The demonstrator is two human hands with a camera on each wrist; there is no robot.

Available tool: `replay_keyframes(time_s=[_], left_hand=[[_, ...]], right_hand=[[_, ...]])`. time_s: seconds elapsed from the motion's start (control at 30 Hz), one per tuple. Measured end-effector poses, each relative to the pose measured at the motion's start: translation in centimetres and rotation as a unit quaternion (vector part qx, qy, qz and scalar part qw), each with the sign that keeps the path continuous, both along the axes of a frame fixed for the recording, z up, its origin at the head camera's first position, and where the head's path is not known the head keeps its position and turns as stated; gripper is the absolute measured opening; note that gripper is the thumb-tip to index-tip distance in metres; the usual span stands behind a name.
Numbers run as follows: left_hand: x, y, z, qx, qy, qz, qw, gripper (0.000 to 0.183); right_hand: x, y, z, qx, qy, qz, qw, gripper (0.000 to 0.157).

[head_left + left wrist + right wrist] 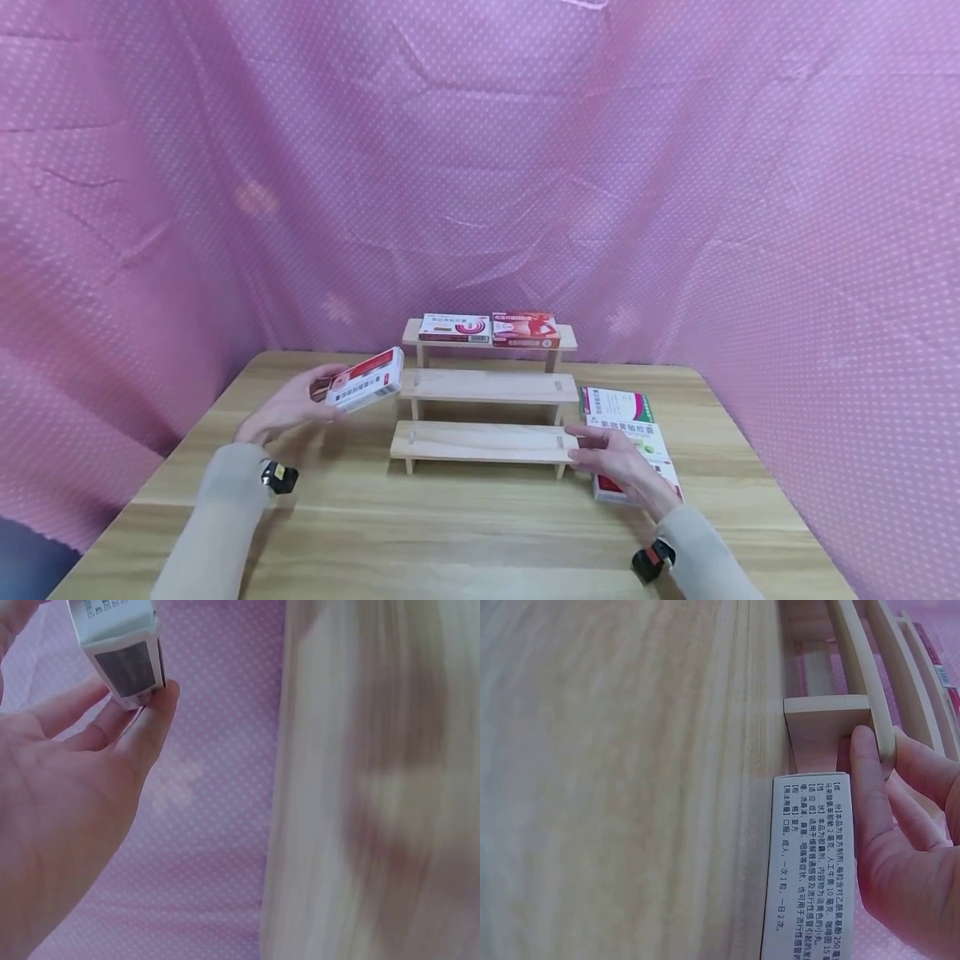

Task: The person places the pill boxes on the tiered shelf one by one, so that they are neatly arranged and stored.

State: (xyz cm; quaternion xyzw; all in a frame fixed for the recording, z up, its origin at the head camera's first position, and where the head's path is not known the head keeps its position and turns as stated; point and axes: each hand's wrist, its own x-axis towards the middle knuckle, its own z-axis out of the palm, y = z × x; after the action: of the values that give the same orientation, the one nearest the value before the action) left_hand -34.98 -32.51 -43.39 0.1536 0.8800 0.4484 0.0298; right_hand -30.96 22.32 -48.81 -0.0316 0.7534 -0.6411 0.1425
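A white and red medicine box [366,381] is held tilted above the table by my left hand [303,400], beside the left end of the wooden three-step rack [483,442]. In the left wrist view the end of this medicine box [124,660] sits between the thumb and fingers. My right hand [611,458] grips the right end of the rack's lowest shelf, thumb and fingers on either side of the board [881,712]. Just under that hand, a white box [808,862] with printed text stands close to the rack's leg.
On the top shelf lie a white box [454,327] and a red box [525,330], side by side. Right of the rack a column of boxes lies on the table [450,542], including a white and green one [617,406]. Pink dotted cloth [480,167] hangs around the table.
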Motion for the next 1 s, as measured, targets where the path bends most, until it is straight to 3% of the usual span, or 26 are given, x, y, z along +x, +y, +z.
replay_keyframes(time_s=[0.27,1.0], left_hand=[[-0.2,1.8,0.4,0.044,-0.003,-0.024,0.9987,0.085],[-0.7,6.3,1.6,-0.011,0.035,-0.040,0.9985,0.090]], right_hand=[[-0.1,0.2,-0.1,-0.009,-0.004,0.002,1.000,0.058],[-0.3,0.3,-0.2,-0.016,-0.002,0.013,1.000,0.058]])
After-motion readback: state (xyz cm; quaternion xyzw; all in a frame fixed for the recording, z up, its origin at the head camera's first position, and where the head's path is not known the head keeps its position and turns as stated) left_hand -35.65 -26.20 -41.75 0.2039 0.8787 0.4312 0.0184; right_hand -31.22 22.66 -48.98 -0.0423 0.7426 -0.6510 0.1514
